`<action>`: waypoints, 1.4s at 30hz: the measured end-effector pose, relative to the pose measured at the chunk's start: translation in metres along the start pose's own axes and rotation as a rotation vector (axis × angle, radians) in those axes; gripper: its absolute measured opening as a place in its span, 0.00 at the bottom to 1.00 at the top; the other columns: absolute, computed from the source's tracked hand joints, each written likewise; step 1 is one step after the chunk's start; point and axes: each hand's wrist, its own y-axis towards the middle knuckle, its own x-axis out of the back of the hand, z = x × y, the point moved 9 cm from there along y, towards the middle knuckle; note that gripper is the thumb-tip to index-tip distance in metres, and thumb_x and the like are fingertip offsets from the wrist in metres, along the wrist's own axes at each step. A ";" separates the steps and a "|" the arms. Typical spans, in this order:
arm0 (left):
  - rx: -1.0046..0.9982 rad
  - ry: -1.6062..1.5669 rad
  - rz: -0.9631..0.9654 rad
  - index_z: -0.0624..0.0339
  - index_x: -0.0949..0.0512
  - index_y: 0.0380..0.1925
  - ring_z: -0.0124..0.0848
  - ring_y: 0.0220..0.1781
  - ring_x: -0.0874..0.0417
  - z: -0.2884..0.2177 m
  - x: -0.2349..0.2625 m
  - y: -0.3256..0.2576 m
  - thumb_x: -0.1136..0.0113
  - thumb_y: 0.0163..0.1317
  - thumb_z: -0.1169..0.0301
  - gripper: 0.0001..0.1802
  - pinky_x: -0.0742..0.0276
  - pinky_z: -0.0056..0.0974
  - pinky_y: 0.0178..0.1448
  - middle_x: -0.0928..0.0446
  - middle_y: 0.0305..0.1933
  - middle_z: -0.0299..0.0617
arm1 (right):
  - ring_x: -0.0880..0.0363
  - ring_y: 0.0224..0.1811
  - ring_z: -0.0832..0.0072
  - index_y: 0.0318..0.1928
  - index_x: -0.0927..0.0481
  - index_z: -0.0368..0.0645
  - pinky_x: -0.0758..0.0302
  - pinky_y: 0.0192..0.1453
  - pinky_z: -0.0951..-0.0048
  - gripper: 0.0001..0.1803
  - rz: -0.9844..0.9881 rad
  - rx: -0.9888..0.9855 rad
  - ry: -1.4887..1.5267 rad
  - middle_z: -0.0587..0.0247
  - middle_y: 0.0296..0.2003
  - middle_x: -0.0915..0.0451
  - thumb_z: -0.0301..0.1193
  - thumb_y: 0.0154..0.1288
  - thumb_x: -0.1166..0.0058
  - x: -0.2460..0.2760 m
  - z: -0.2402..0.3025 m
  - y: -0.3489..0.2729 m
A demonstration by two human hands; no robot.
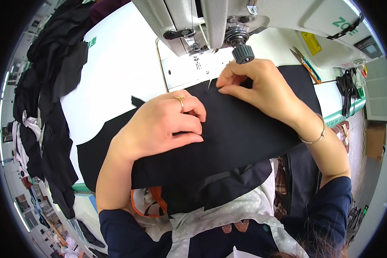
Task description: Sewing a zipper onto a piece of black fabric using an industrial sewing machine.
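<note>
A wide black fabric panel (232,137) spreads over the front of the sewing machine's bed and hangs over the table edge. My left hand (167,122), with a gold ring, lies on its left half, fingers curled and closed on the cloth. My right hand (256,86), a bracelet at its wrist, pinches the panel near its far edge, thumb and forefinger almost together. Pale thread ends (209,84) stick up just left of those fingertips. Behind them stands the sewing machine head (210,21), its dark tension knob (243,53) close above my right hand.
Scissors (306,65) with orange and teal handles lie right of the machine bed. A bundle of black cords (347,88) sits at the table's right end. Heaped dark cloth (58,77) covers the left side. A bent metal rod (161,64) rises left of the needle area.
</note>
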 end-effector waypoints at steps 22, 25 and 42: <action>0.118 -0.056 0.016 0.61 0.21 0.24 0.34 0.40 0.19 0.011 0.001 -0.004 0.28 0.48 0.77 0.08 0.23 0.36 0.44 0.20 0.42 0.38 | 0.22 0.40 0.53 0.37 0.23 0.36 0.26 0.45 0.58 0.07 -0.031 0.018 -0.246 0.51 0.34 0.22 0.29 0.67 0.44 0.002 0.003 0.000; 0.130 -0.069 0.027 0.61 0.21 0.24 0.34 0.41 0.19 0.014 0.002 -0.006 0.28 0.49 0.77 0.07 0.23 0.37 0.45 0.19 0.42 0.38 | 0.22 0.37 0.56 0.36 0.24 0.36 0.26 0.43 0.61 0.07 0.013 0.017 -0.215 0.53 0.31 0.23 0.29 0.66 0.43 0.012 0.020 -0.005; 0.547 0.042 -0.350 0.66 0.25 0.29 0.20 0.22 0.28 0.053 0.017 -0.009 0.37 0.65 0.74 0.09 0.32 0.28 0.30 0.25 0.21 0.35 | 0.18 0.28 0.63 0.33 0.18 0.40 0.24 0.33 0.67 0.03 0.147 0.212 -0.221 0.60 0.27 0.18 0.26 0.58 0.38 0.004 0.017 0.002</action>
